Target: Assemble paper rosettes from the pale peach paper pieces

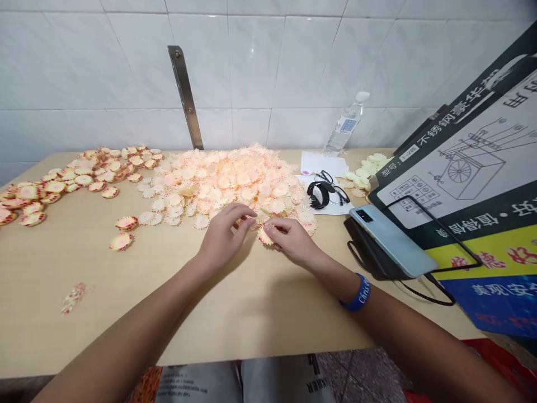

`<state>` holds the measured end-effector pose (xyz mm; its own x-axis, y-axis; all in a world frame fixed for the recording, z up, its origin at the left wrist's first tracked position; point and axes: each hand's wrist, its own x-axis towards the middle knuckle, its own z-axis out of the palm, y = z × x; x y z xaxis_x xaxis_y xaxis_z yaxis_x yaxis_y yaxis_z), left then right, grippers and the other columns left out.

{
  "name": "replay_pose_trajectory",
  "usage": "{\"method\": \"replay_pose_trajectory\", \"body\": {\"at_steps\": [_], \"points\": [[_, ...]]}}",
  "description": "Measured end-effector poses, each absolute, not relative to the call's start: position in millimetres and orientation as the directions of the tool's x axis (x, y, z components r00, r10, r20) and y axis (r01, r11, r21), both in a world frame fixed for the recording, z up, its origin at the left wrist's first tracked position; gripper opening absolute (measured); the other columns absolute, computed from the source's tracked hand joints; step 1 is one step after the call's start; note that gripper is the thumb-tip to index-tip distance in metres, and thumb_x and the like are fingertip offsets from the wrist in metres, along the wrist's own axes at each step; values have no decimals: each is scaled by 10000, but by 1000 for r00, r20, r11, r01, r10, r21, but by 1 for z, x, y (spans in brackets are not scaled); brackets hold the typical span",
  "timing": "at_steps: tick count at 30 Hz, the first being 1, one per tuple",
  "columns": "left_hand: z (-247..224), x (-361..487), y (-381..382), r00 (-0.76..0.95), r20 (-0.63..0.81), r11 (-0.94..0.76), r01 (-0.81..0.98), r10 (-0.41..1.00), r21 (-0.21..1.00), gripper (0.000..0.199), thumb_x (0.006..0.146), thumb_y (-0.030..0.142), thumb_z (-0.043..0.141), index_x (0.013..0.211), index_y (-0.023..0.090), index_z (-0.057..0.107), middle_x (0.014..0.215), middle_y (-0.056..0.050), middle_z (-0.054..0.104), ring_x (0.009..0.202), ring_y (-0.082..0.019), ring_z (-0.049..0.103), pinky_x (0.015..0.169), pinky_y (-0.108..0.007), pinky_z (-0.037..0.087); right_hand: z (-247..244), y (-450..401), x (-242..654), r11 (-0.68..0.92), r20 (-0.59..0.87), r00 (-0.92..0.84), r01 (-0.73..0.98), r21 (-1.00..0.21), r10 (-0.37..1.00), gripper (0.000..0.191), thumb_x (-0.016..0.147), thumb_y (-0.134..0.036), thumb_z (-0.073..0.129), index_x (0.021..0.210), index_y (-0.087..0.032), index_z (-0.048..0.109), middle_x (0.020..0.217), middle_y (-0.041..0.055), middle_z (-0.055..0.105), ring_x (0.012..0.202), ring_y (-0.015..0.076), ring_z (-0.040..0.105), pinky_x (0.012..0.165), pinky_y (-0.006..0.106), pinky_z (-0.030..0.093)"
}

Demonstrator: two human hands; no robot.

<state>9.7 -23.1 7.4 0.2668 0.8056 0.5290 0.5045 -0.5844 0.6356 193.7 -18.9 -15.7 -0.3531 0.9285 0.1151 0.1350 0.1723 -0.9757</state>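
Note:
My right hand (289, 238) pinches a cream paper flower layer (265, 236) with a jagged red edge, held just above the table. Close by on its left, my left hand (229, 229) is bent with thumb and fingers slightly apart, and nothing shows between them. Both hands are in front of a large heap of pale pink and cream flower layers (235, 173). Two red-edged flower layers (121, 241) lie on the table to the left of my left hand.
More red-edged flower layers (84, 180) are piled at the far left, near a small clump of scraps (73, 298). On the right are a water bottle (346, 126), glasses (335, 187), a black watch (319, 195), pale green pieces (371, 169), a phone (392, 240) and a printed box (470, 168).

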Motion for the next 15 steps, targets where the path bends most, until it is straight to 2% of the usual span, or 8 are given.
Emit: {"method": "replay_pose_trajectory", "body": {"at_steps": [4, 8, 15], "points": [[4, 15, -27, 377, 580, -686, 499, 722, 530, 104, 895, 237, 591, 891, 187, 682, 893, -55, 690, 828, -150, 639, 640, -229, 522, -15, -19, 193, 149, 86, -346, 159, -976, 934, 339, 836, -422, 531, 601, -186, 468, 552, -43, 383, 503, 91, 364, 477, 242, 290], [-2, 18, -28, 382, 588, -682, 570, 713, 458, 117, 892, 203, 595, 880, 176, 708, 864, -55, 707, 752, -141, 652, 654, -244, 526, -16, -20, 193, 183, 98, -343, 226, -957, 934, 298, 827, -388, 510, 607, -196, 452, 573, -43, 350, 530, 106, 371, 495, 249, 326], [-1, 19, -32, 385, 557, -657, 603, 736, 451, 145, 884, 155, 592, 872, 175, 735, 847, -48, 715, 714, -137, 654, 637, -240, 499, -18, -22, 196, 458, 298, -405, 390, -799, 864, 301, 915, -291, 411, 629, -199, 426, 576, -31, 422, 555, 115, 398, 541, 260, 291]]}}
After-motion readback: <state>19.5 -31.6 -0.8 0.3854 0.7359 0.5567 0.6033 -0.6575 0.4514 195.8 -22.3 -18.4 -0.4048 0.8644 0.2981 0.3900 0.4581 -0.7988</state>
